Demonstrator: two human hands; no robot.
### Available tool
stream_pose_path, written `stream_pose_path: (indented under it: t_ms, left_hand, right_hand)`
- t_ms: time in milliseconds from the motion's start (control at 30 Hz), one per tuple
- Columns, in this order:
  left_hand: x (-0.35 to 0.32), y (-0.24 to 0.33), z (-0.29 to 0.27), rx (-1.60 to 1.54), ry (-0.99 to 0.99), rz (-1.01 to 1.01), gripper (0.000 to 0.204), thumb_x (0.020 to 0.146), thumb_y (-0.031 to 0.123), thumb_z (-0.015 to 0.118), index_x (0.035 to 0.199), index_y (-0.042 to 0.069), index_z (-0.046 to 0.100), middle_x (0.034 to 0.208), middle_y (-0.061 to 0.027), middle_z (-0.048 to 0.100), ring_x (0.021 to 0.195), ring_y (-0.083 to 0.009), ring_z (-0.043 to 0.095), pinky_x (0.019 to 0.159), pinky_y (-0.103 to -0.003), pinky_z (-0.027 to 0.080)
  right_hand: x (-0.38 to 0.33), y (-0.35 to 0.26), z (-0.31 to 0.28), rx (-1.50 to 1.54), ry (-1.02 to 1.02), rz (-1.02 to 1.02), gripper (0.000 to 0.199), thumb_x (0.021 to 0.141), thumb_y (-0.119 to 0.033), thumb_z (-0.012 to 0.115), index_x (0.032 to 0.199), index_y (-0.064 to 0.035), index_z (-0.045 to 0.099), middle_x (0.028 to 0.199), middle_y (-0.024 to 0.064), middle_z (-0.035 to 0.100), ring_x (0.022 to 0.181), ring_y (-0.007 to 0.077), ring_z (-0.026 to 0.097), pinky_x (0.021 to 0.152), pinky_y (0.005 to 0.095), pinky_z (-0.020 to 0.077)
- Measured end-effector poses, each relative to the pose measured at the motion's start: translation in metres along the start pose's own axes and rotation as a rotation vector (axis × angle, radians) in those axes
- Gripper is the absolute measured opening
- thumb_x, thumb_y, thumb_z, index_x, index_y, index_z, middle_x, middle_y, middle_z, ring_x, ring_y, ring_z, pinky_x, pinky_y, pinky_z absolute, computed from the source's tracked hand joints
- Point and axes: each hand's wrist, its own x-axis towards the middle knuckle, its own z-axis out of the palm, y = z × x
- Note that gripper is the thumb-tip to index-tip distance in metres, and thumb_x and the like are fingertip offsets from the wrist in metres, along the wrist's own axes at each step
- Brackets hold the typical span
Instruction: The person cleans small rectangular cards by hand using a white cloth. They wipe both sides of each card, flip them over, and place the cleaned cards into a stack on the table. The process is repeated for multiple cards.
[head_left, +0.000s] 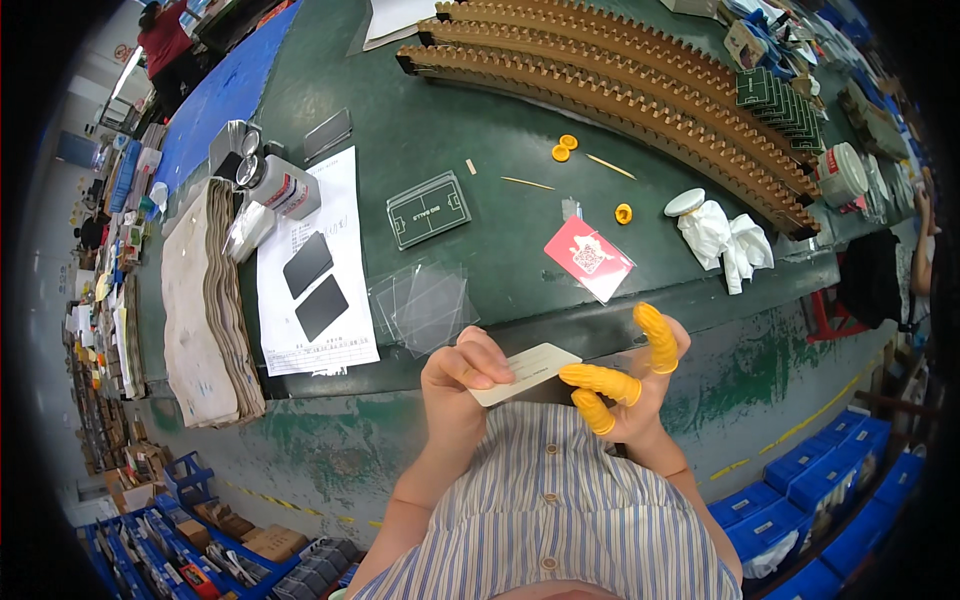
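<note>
My left hand (458, 385) pinches one end of a small pale rectangular card (528, 372), held flat in front of my striped shirt. My right hand (632, 385) wears yellow rubber finger cots on three fingers, and two of those fingertips touch the card's other end. Both hands hover just off the near edge of the green workbench (420, 130). On the bench close ahead lie clear plastic sheets (425, 305) and a red packet (588, 257).
Two dark panels (315, 285) rest on a white paper sheet. A stack of brown sheets (205, 300), a small green-framed plate (428, 208), yellow rings (563, 148), a white cloth (725, 238) and long brown slotted racks (640, 100) fill the bench. Blue bins (820, 480) stand on the floor at right.
</note>
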Motion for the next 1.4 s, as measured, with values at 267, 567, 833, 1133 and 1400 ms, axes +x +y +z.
stream_pose_path:
  t_ms: [267,567,833,1133,1400]
  left_hand:
    - [0.002,-0.001,-0.002,-0.047,0.02,0.046,0.028,0.068,-0.004,0.072,0.068,0.014,0.05,0.071,-0.0041,0.063,0.077,-0.016,0.051,0.068,-0.026,0.042]
    - [0.002,0.003,0.002,0.121,0.028,0.077,0.025,0.07,-0.003,0.07,0.069,0.015,0.053,0.074,-0.0035,0.065,0.08,-0.016,0.054,0.073,-0.028,0.042]
    - [0.013,0.037,-0.001,1.127,-0.265,0.628,0.012,0.077,0.014,0.063,0.069,0.021,0.058,0.08,0.0081,0.068,0.081,-0.0132,0.058,0.097,-0.035,0.023]
    - [0.019,0.046,0.003,1.352,-0.403,0.81,0.005,0.076,0.022,0.062,0.072,0.025,0.062,0.083,0.0117,0.068,0.088,-0.0092,0.058,0.103,-0.036,0.015]
    - [0.024,0.036,0.009,1.184,-0.36,0.487,0.024,0.061,0.011,0.075,0.082,0.018,0.064,0.083,0.0103,0.067,0.085,-0.009,0.059,0.093,-0.036,0.023]
  right_hand:
    - [-0.002,0.013,0.001,0.031,0.098,0.062,0.025,0.072,-0.033,0.07,0.092,-0.0195,0.074,0.133,0.0129,0.039,0.113,0.0289,0.031,0.097,0.038,0.0285]
    - [-0.001,0.016,0.001,0.087,0.131,0.102,0.033,0.071,-0.032,0.071,0.098,-0.014,0.07,0.134,0.0162,0.038,0.115,0.03,0.034,0.097,0.0406,0.0307]
    - [-0.001,0.019,0.008,0.439,0.158,0.06,0.067,0.067,-0.022,0.076,0.127,-0.0173,0.047,0.131,0.0183,0.041,0.1,0.0253,0.054,0.088,0.0401,0.0393]
    - [0.002,0.01,0.006,0.327,0.077,0.0,0.071,0.065,-0.018,0.08,0.127,-0.0202,0.047,0.12,0.0136,0.055,0.113,0.026,0.051,0.086,0.0367,0.0402]
    - [0.002,0.012,0.013,0.308,0.009,-0.051,0.073,0.066,-0.014,0.08,0.129,-0.0209,0.044,0.12,0.0108,0.056,0.12,0.0263,0.047,0.09,0.0366,0.0413]
